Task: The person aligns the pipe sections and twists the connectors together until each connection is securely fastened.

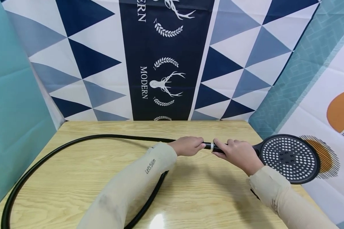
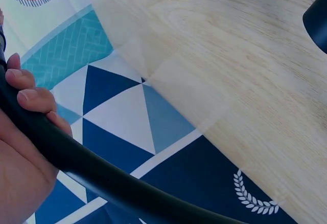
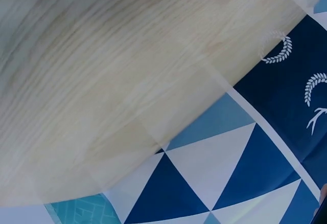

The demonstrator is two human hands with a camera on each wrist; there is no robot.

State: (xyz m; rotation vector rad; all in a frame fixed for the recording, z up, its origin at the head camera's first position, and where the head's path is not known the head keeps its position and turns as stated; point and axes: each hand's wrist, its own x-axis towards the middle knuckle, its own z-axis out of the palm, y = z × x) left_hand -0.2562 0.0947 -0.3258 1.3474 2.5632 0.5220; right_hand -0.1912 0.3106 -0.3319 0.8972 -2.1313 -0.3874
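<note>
A black shower head point(image 1: 289, 159) with a round, perforated face hangs over the right side of the table. My right hand point(image 1: 238, 154) grips its handle. To the left, my left hand point(image 1: 187, 146) holds the end of a black hose point(image 1: 103, 136), close to a pale ring point(image 1: 212, 146) where hose and handle meet. Curled left fingers point(image 2: 36, 101) wrap the hose point(image 2: 117, 183) in the left wrist view. Only a sliver of the right hand point(image 3: 323, 193) shows at the right wrist view's edge. Whether the joint is fully closed, I cannot tell.
The hose loops left across the wooden table point(image 1: 74, 178) and passes under the left forearm. A small dark thing point(image 1: 255, 194) peeks out beside the right sleeve. Patterned cloth point(image 1: 166, 63) hangs behind the table, with teal cloth point(image 1: 17, 111) at the left.
</note>
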